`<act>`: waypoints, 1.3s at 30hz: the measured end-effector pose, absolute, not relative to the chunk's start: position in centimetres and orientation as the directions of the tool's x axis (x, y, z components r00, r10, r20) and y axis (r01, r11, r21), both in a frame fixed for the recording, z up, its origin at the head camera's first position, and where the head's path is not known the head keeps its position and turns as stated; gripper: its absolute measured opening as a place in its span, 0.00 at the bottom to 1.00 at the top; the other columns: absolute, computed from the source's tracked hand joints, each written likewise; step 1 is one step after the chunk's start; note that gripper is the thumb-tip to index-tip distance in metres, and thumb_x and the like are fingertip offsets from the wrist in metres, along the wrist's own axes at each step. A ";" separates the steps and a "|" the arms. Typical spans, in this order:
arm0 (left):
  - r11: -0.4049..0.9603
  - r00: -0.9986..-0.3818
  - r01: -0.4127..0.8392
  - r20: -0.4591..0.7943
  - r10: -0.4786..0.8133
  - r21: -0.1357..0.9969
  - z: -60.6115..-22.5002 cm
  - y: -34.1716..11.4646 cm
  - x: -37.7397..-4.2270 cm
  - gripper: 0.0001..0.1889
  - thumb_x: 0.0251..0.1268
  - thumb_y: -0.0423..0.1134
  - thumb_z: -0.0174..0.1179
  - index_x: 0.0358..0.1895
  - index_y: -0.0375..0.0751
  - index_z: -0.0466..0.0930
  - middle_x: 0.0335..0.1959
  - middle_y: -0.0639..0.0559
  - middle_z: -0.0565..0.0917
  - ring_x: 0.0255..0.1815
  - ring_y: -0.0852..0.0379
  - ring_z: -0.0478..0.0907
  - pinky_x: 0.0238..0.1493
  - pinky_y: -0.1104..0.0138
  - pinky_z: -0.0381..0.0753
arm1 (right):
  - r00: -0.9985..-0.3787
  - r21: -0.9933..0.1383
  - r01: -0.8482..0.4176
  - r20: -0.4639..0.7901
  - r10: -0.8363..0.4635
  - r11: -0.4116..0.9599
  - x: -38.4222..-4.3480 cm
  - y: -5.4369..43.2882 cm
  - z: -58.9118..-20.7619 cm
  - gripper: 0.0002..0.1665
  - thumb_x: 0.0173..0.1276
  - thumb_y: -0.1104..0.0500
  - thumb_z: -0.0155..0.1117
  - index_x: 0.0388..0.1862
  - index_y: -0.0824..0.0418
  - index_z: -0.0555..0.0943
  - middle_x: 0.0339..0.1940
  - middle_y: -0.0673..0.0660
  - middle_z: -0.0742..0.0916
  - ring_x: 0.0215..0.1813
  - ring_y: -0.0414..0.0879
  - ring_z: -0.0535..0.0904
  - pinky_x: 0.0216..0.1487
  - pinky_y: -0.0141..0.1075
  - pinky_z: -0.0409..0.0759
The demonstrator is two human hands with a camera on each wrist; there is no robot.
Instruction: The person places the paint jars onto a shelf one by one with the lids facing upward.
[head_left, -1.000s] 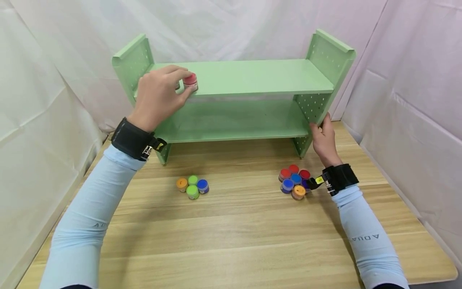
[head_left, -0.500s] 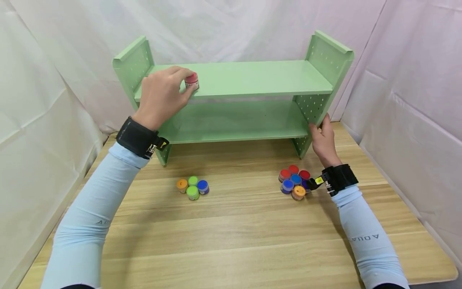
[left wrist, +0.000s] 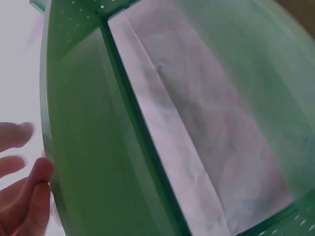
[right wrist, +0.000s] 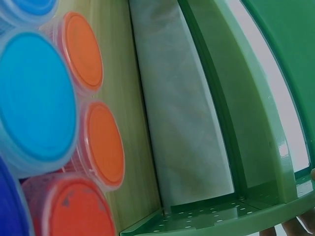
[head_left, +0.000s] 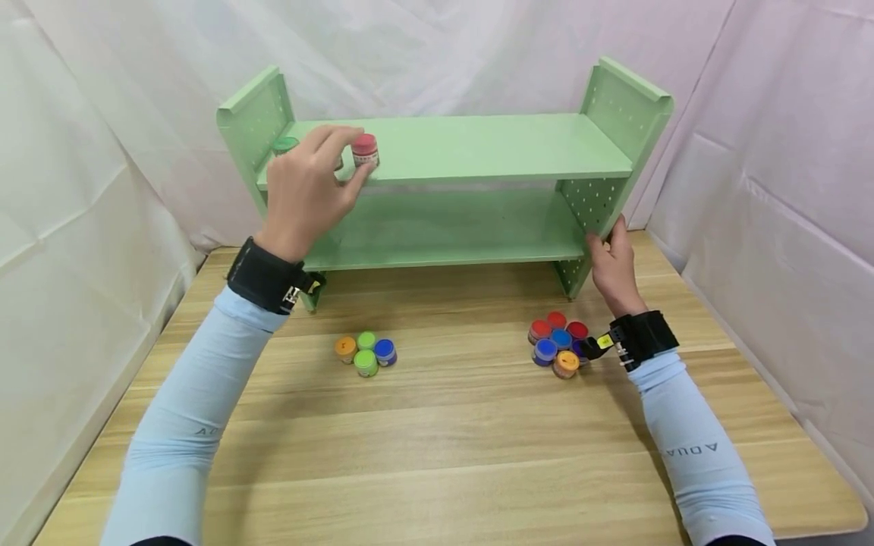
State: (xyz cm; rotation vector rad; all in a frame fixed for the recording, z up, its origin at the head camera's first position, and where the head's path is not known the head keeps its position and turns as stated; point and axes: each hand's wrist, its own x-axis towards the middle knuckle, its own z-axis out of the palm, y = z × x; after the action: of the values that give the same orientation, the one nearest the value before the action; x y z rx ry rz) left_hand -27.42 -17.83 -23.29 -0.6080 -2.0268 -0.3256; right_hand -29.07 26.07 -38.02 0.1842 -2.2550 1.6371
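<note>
A green two-tier shelf (head_left: pixel 471 145) stands on the table. Near the left front of its top board sits a small jar with a red lid (head_left: pixel 365 150). My left hand (head_left: pixel 307 186) is beside it, thumb and index finger spread around the jar with its front in plain sight. Behind that hand shows a green-lidded jar (head_left: pixel 285 144); another jar is mostly hidden. My right hand (head_left: pixel 614 265) grips the shelf's right side panel (head_left: pixel 601 199), low down. In the left wrist view the fingers (left wrist: pixel 37 187) appear at the board's edge; the jar there is mostly hidden.
On the wooden table (head_left: pixel 437 432), a left cluster holds an orange-lidded jar (head_left: pixel 346 349), green-lidded jars (head_left: pixel 366 362) and a blue-lidded jar (head_left: pixel 385 352). Near the right wrist stand several red-, blue- and orange-lidded jars (head_left: pixel 566 363). White cloth (head_left: pixel 437 61) hangs behind and on both sides.
The left fingers have loosened from the red-lidded jar, which stands slightly further right than a second ago. A green-lidded jar has come into sight behind the hand. The right hand stays put.
</note>
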 end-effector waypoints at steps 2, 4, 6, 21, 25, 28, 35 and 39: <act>0.829 -0.363 0.559 0.904 0.223 0.020 -24.2 -17.6 -27.0 0.17 0.72 0.47 0.65 0.54 0.39 0.85 0.46 0.41 0.89 0.26 0.46 0.84 0.21 0.60 0.68 | -0.929 -0.895 -0.310 0.357 0.096 0.321 -29.0 26.0 -38.0 0.34 0.84 0.55 0.43 0.84 0.42 0.51 0.80 0.60 0.67 0.76 0.50 0.65 0.73 0.56 0.69; 0.812 -0.334 0.580 0.930 0.156 0.071 -25.2 -17.4 -26.4 0.15 0.73 0.45 0.64 0.51 0.37 0.85 0.41 0.40 0.89 0.22 0.47 0.83 0.21 0.59 0.71 | -0.927 -0.893 -0.319 0.363 0.090 0.316 -29.0 25.9 -38.0 0.34 0.84 0.56 0.43 0.84 0.43 0.52 0.80 0.60 0.67 0.75 0.50 0.65 0.73 0.55 0.70; 0.791 -0.331 0.598 0.938 0.099 0.128 -26.4 -17.3 -25.9 0.13 0.73 0.43 0.63 0.48 0.36 0.85 0.39 0.41 0.90 0.20 0.47 0.82 0.21 0.60 0.71 | -0.926 -0.891 -0.324 0.367 0.085 0.317 -29.0 25.9 -38.1 0.34 0.84 0.56 0.43 0.84 0.43 0.52 0.79 0.61 0.67 0.75 0.50 0.65 0.72 0.55 0.71; 0.763 -0.594 0.583 0.787 0.165 0.280 -34.0 -18.3 -25.0 0.09 0.72 0.41 0.61 0.41 0.39 0.86 0.32 0.45 0.90 0.18 0.53 0.81 0.22 0.61 0.73 | -0.925 -0.889 -0.315 0.366 0.103 0.332 -29.1 26.1 -37.9 0.33 0.84 0.55 0.43 0.84 0.44 0.53 0.79 0.60 0.67 0.75 0.49 0.65 0.72 0.55 0.69; 0.778 -0.628 0.567 0.753 0.197 0.270 -35.2 -18.6 -25.0 0.09 0.72 0.42 0.61 0.41 0.41 0.87 0.32 0.45 0.91 0.20 0.53 0.83 0.19 0.61 0.73 | -0.928 -0.894 -0.310 0.359 0.103 0.323 -29.0 26.1 -38.0 0.34 0.84 0.56 0.43 0.84 0.45 0.53 0.80 0.61 0.67 0.75 0.50 0.65 0.71 0.54 0.70; 0.785 -0.643 0.561 0.734 0.216 0.261 -35.6 -18.8 -25.0 0.09 0.72 0.42 0.61 0.40 0.42 0.87 0.31 0.46 0.91 0.20 0.53 0.84 0.19 0.62 0.70 | -0.926 -0.894 -0.313 0.362 0.104 0.321 -29.0 26.0 -38.1 0.33 0.83 0.56 0.43 0.84 0.45 0.54 0.79 0.61 0.68 0.74 0.49 0.65 0.72 0.55 0.70; 0.814 -0.791 0.545 0.447 0.419 0.201 -35.4 -19.5 -24.8 0.13 0.72 0.46 0.64 0.51 0.44 0.82 0.33 0.48 0.92 0.23 0.53 0.84 0.20 0.64 0.72 | -0.935 -0.896 -0.296 0.343 0.093 0.332 -28.9 26.2 -38.1 0.33 0.84 0.55 0.43 0.84 0.43 0.52 0.79 0.62 0.67 0.75 0.51 0.65 0.72 0.57 0.69; 0.797 -0.801 0.576 0.325 0.503 0.185 -35.3 -19.6 -24.7 0.13 0.72 0.48 0.64 0.51 0.45 0.80 0.34 0.50 0.91 0.28 0.54 0.86 0.27 0.62 0.80 | -0.936 -0.897 -0.298 0.341 0.082 0.327 -29.0 26.5 -38.1 0.34 0.84 0.54 0.43 0.84 0.43 0.51 0.79 0.61 0.67 0.74 0.50 0.65 0.72 0.55 0.69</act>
State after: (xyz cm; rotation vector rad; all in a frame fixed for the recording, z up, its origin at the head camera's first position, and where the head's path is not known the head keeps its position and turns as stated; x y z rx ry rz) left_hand -24.72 -19.59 -35.33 -0.8344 -2.7260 -0.4019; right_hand -28.97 26.48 -38.11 0.1930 -2.2731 1.6410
